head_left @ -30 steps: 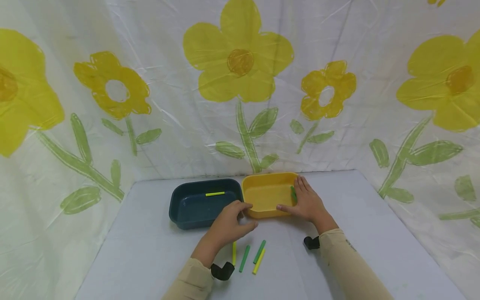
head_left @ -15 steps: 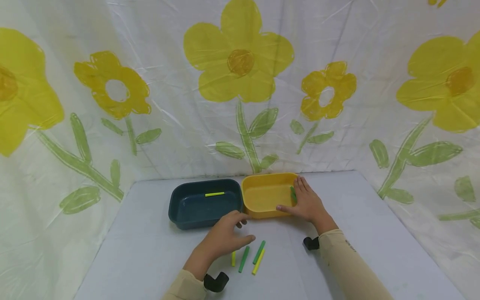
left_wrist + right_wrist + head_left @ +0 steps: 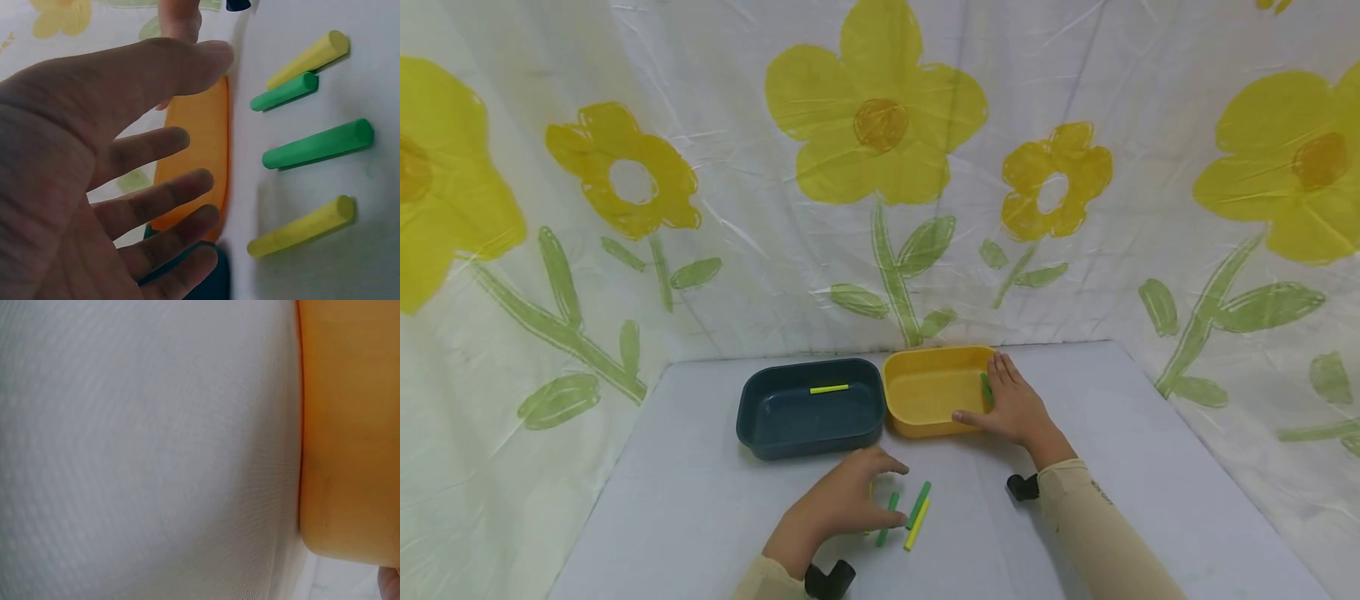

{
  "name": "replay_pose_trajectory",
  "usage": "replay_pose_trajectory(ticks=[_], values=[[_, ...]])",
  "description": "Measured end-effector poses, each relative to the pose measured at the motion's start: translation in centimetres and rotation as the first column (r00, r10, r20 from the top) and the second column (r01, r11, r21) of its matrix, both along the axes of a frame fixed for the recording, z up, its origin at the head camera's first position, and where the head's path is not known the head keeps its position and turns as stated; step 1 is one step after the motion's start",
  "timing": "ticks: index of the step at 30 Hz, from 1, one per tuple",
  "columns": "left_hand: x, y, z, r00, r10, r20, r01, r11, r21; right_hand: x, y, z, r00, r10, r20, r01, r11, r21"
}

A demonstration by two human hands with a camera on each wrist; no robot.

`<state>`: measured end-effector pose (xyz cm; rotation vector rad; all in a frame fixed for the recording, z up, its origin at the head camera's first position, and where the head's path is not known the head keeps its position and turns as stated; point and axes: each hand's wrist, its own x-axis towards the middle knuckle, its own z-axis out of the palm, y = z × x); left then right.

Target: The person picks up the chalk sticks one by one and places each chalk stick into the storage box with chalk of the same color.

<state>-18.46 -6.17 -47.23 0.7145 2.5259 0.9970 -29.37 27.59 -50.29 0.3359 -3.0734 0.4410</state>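
A person's left hand (image 3: pixel 838 500), thumb and fingers spread wide, hovers at four sticks on a white table (image 3: pixel 662 517): a yellow stick (image 3: pixel 302 226) and a green stick (image 3: pixel 319 144) partly behind it in the head view, a second green stick (image 3: pixel 282 92) and second yellow stick (image 3: pixel 309 59) paired past its thumb tip. The right hand (image 3: pixel 1018 410), fingers extended, rests on one end of a yellow tray (image 3: pixel 928 392); inside, a third green stick (image 3: pixel 987 387) lies by its fingers. Beyond the left hand, a dark blue tray (image 3: pixel 805 425) contains a third yellow stick (image 3: pixel 829 389).

Head view looks forward-down; nearer wrist views share the yellow tray (image 3: pixel 927 390).
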Motion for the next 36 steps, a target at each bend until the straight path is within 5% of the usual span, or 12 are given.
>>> replay_pose_trajectory(ticks=[36], values=[[0.5, -0.9, -2.3, 0.997, -0.069, -0.044, 0.063, 0.99, -0.126, 0.0, 0.1, 0.0, 1.0, 0.004, -0.005, -0.004, 1.0, 0.001]])
